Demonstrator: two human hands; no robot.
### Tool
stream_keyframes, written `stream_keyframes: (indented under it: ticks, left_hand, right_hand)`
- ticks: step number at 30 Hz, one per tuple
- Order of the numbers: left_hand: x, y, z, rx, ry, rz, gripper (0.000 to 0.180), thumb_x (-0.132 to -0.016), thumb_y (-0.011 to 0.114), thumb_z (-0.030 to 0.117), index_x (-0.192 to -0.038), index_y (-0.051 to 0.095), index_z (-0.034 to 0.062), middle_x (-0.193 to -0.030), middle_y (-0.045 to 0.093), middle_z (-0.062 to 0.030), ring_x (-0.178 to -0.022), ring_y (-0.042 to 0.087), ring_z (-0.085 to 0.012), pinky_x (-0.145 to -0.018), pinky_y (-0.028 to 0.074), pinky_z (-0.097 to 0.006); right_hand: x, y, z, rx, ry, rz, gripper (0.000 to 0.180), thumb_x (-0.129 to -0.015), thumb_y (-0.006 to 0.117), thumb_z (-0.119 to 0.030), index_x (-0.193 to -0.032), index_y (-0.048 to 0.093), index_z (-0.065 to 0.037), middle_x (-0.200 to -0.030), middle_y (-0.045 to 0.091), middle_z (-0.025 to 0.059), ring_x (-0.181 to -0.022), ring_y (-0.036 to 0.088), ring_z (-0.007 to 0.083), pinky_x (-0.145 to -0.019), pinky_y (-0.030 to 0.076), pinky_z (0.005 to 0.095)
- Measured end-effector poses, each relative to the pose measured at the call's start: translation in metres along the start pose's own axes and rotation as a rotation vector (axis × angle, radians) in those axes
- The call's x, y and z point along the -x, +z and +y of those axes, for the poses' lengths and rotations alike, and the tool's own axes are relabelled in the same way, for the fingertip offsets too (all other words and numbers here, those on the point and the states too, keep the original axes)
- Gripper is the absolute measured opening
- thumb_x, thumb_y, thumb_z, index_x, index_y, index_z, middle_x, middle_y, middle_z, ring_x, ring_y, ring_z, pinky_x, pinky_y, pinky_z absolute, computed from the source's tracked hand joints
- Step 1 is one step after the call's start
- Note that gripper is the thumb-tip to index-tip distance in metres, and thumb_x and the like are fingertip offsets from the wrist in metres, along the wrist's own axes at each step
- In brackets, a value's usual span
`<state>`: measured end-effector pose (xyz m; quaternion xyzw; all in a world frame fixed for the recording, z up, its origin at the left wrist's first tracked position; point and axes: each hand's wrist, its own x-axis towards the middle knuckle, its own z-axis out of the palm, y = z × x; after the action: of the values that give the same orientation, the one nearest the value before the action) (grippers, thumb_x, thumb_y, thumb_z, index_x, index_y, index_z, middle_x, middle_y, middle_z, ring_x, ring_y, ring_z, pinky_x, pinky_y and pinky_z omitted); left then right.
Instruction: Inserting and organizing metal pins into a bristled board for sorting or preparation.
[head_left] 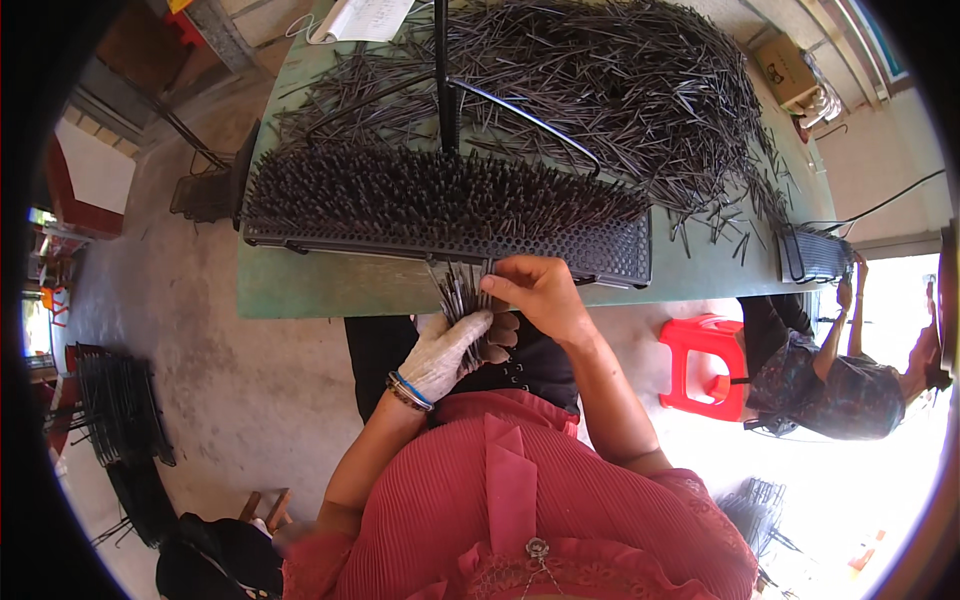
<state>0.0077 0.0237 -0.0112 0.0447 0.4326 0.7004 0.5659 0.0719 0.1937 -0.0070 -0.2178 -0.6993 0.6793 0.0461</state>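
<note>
My left hand (436, 358), in a pale glove with dark fingertips, is closed around a bundle of thin dark rods (456, 296). The rods stick up out of the fist and fan slightly apart. Beside the bundle, my bare right hand (545, 298) pinches what looks like one thin rod between thumb and fingertips; its lower end is hidden. Just beyond both hands lies a long black perforated rack (612, 252). Upright rods (430, 195) crowd most of its holes, while bare holes show along the right end and near edge.
A large heap of loose rods (620, 90) covers the far part of the green table (340, 285). A black post with braces (447, 90) rises behind the rack. At right, another person (830, 390) works at a smaller rack (818, 255), near a red stool (690, 365).
</note>
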Motion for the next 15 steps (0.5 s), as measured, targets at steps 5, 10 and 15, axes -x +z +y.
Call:
stream_keyframes:
  ticks: [5,10,15]
  left_hand:
    - [-0.005,-0.006,-0.005,-0.057,-0.042,0.165,0.027,-0.099,0.055,0.023,-0.116,0.06,0.0022,-0.103,0.069,-0.0102,-0.085,0.068,-0.0161,-0.069,0.057,-0.03]
    - [-0.006,-0.007,-0.009,-0.011,-0.019,0.172,0.026,-0.098,0.057,0.021,-0.118,0.058,0.0037,-0.104,0.069,-0.0103,-0.086,0.069,-0.0163,-0.07,0.058,-0.029]
    - [-0.005,-0.001,-0.008,0.014,-0.046,0.112,0.026,-0.098,0.057,0.018,-0.119,0.056,0.0034,-0.103,0.068,-0.0105,-0.087,0.069,-0.0169,-0.07,0.058,-0.029]
  right_hand:
    - [0.0,-0.008,0.009,-0.129,-0.054,0.089,0.019,-0.093,0.067,-0.012,-0.103,0.067,0.004,-0.089,0.071,0.0068,-0.08,0.063,0.0091,-0.072,0.05,0.0236]
    - [-0.011,-0.02,-0.013,0.01,-0.328,0.361,0.024,-0.095,0.063,-0.005,-0.116,0.06,0.005,-0.097,0.072,0.0101,-0.093,0.067,0.0133,-0.085,0.051,0.0254]
    - [-0.031,-0.019,-0.012,0.2,-0.441,0.439,0.024,-0.093,0.064,-0.003,-0.115,0.061,0.004,-0.098,0.073,0.0107,-0.094,0.067,0.012,-0.086,0.05,0.0245]
